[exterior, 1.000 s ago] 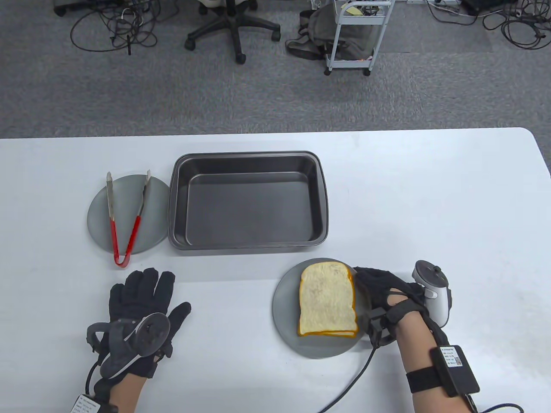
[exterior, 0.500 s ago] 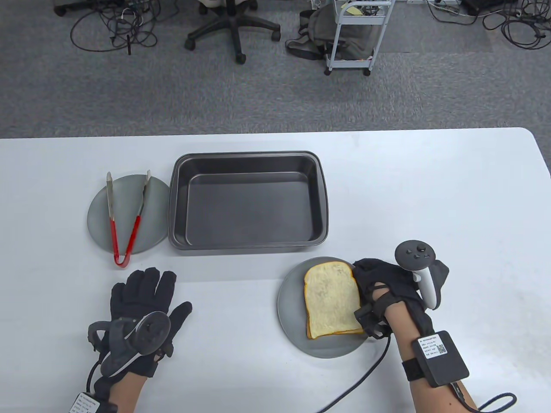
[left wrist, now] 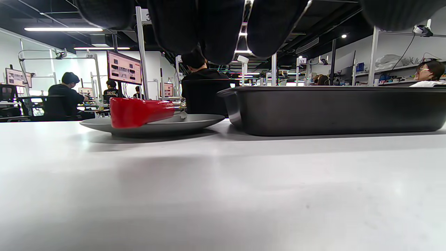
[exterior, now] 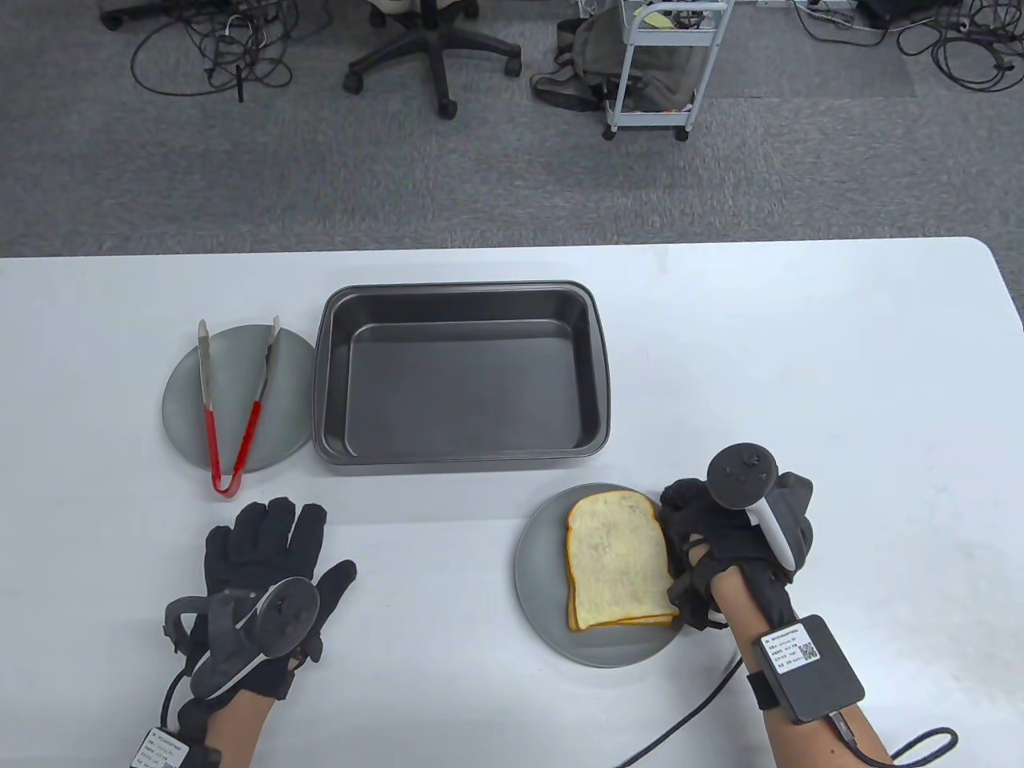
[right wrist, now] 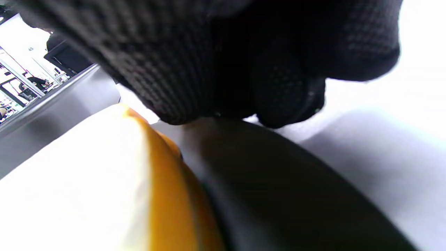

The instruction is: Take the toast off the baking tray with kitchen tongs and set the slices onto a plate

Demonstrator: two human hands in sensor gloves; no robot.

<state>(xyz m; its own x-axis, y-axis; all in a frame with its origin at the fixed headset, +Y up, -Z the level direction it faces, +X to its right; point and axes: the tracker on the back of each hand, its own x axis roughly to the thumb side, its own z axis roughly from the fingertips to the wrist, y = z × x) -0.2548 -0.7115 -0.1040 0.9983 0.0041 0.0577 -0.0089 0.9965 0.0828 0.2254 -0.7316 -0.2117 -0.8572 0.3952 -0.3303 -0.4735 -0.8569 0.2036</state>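
Toast slices (exterior: 617,566) stacked on grey plate (exterior: 538,576) at desk's (exterior: 800,360) 5 o'clock, right hand (exterior: 724,532) at plate's 3 o'clock rim, grip state unclear, left hand (exterior: 264,560) flat on desk, released, tongs (exterior: 232,408) on second plate (exterior: 180,408) at 9 o'clock of baking tray (exterior: 460,372)

Right hand (exterior: 732,528) now turned palm-down beside the toast (exterior: 618,560), slices straightened on their plate (exterior: 544,592).
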